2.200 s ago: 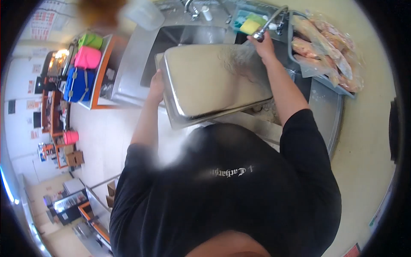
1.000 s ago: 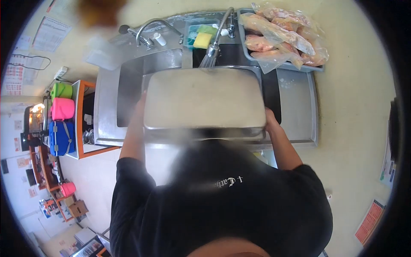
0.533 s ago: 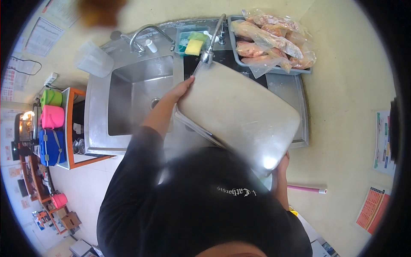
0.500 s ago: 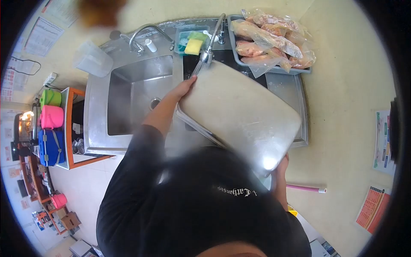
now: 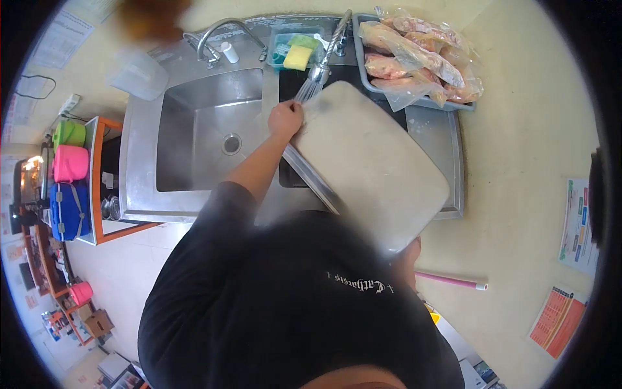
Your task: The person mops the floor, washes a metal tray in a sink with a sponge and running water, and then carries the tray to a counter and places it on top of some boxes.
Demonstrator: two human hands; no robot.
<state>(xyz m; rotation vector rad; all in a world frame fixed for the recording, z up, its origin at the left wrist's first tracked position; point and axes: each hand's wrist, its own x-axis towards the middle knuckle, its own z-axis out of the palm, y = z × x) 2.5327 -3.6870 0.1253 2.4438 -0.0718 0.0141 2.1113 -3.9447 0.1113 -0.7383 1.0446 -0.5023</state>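
A large rectangular metal tray (image 5: pixel 376 162) is held at a slant over the right side of the sink unit. My left hand (image 5: pixel 286 119) is closed at the tray's upper left edge, right beside the water; its fingertips are partly hidden. At the lower right corner, my right hand (image 5: pixel 407 256) grips the rim, with most of its fingers behind the tray. Water streams from the flexible tap (image 5: pixel 319 72) onto the tray's upper end. Below the tray lies the dark right basin (image 5: pixel 295 175), largely covered.
A grey tub (image 5: pixel 414 100) of bagged raw meat stands at the back right. Behind the tap, a teal container (image 5: pixel 275 48) holds a yellow sponge (image 5: pixel 297 57). On the left are a steel basin (image 5: pixel 214 129), a curved tap (image 5: pixel 223 26) and a translucent plastic jug (image 5: pixel 139 76).
My left hand has curled more and sits nearer the stream, which now fans out wider. The tray has tilted slightly and its lower end has shifted left. The whole view has moved a little.
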